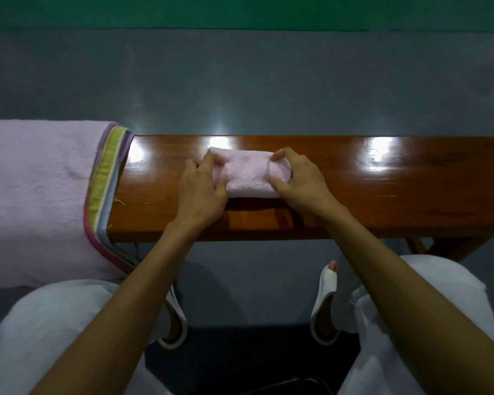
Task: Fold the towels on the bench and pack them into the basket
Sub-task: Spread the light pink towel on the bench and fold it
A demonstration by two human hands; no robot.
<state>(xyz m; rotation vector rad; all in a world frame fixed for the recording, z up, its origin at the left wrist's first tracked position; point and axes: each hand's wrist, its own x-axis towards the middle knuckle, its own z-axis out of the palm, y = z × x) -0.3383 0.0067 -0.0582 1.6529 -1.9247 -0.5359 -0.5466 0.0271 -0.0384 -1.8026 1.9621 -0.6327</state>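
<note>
Pink terry, the small folded towel [250, 173] lies mid-frame on the glossy wooden bench [382, 201], its long axis running left to right along it. The left hand [201, 192] grips its left end, fingers curled over the top. The right hand [300, 183] pinches the right end between thumb and curled fingers. At frame left a larger pink towel [40, 195] with a striped border drapes the bench.

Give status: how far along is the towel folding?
Done: the small pink towel is folded into a bundle on the brown wooden bench. In hand: left hand and right hand grip its ends. Left: the large pink towel with striped border lies unfolded at the bench's left end; no basket in view.
</note>
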